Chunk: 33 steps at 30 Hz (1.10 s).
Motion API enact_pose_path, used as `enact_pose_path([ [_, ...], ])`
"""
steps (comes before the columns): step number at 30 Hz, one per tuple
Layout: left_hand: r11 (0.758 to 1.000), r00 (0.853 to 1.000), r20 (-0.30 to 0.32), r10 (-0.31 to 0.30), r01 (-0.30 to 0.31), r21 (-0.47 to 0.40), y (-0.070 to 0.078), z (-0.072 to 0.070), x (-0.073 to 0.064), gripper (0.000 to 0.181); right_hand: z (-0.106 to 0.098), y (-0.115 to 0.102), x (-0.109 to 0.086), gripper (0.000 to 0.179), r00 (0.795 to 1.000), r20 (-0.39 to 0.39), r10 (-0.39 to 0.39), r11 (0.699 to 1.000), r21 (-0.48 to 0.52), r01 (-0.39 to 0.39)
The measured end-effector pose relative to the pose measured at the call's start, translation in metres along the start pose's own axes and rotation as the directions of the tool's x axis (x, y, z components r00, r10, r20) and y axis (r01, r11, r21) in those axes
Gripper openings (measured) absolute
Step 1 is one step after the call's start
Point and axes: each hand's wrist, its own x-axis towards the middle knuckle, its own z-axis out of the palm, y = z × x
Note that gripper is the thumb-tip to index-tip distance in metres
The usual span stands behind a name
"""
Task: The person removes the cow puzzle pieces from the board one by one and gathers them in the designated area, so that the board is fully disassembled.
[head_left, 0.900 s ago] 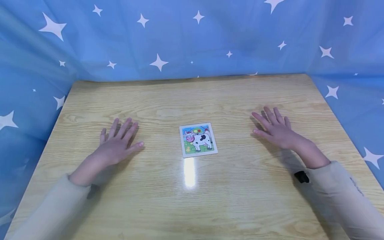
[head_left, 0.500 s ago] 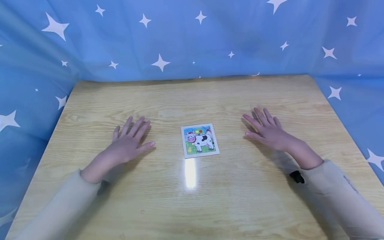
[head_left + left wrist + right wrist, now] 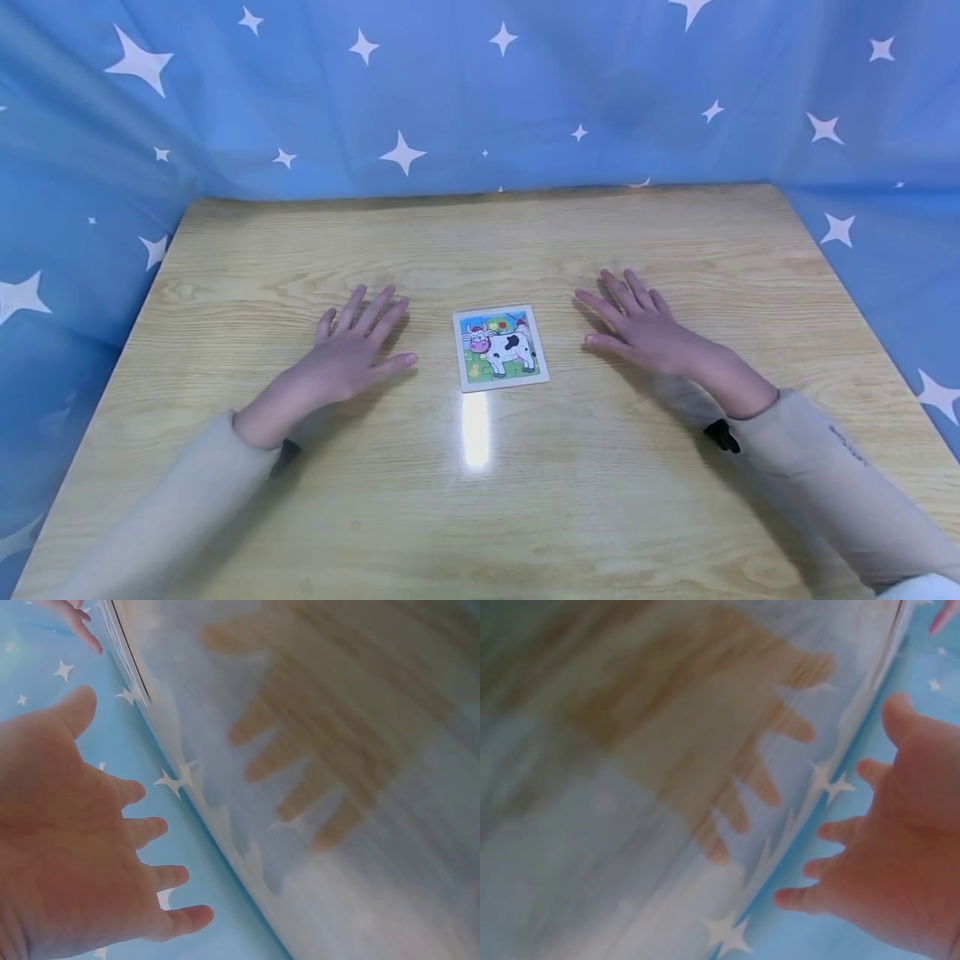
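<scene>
A square jigsaw puzzle (image 3: 501,348) with a cow picture and a white frame lies flat near the middle of the table, its pieces fitted together. To its left, my left hand (image 3: 348,354) hovers palm down over the wood, fingers straight and spread, holding nothing. My right hand (image 3: 645,333) is held the same way on the puzzle's right side, also with nothing in it. Both wrist views show the palms, of the left hand (image 3: 82,832) and of the right hand (image 3: 900,832), apart from the tabletop, which mirrors them.
The wood-grain table (image 3: 480,533) is glossy, with a bright light reflection just below the puzzle. A blue curtain (image 3: 450,92) with white stars hangs along the back and both sides. A small black object (image 3: 722,436) shows under the right sleeve cuff.
Both hands have moved inward toward the puzzle, the left one rightward and the right one leftward. The puzzle stays where it was on the table; the head view has shifted slightly.
</scene>
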Motion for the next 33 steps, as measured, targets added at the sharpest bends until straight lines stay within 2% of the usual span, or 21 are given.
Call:
enact_pose_path([
  [5,1.0,1.0,0.004,0.028,-0.028,-0.006,0.008,0.004,0.005,0.084,0.0,-0.008,0.001,0.073,1.0,0.024,-0.007,1.0,-0.014,0.007],
  [16,0.998,0.998,0.036,0.052,-0.053,0.017,0.022,0.012,0.014,0.086,0.007,-0.024,0.005,0.069,0.997,0.014,-0.079,0.996,-0.038,0.08],
  [33,0.992,0.993,0.01,0.117,-0.117,0.05,0.043,0.014,0.027,0.081,0.019,-0.05,0.018,0.069,0.979,0.029,-0.204,0.978,-0.033,0.204],
])
